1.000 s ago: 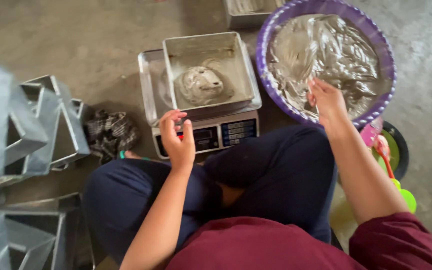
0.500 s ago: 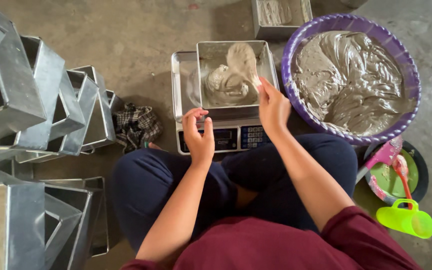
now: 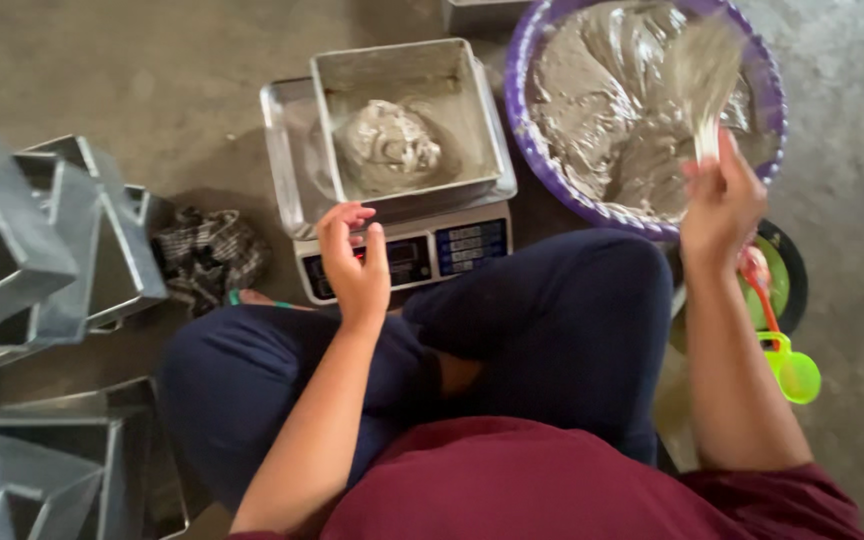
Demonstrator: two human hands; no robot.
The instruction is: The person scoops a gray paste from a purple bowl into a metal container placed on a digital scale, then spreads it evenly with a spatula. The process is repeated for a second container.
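Right hand (image 3: pixel 720 205) has swung back from the metal pan (image 3: pixel 407 110) to the purple basin (image 3: pixel 542 60), far right. It's closed around a batter-coated spatula (image 3: pixel 700 75), blurred, lifted over the grey batter (image 3: pixel 602 110). So one scoop is dropped & another's likely coming. Left hand (image 3: pixel 354 262) stays w/ fingers loosely curled, holding nothing, at the scale (image 3: pixel 407 250) front. Pan sits on the scale w/ a batter mound in it. Empty metal tins (image 3: pixel 62 240) stacked left on the floor; green scoop (image 3: pixel 790 370) near right.
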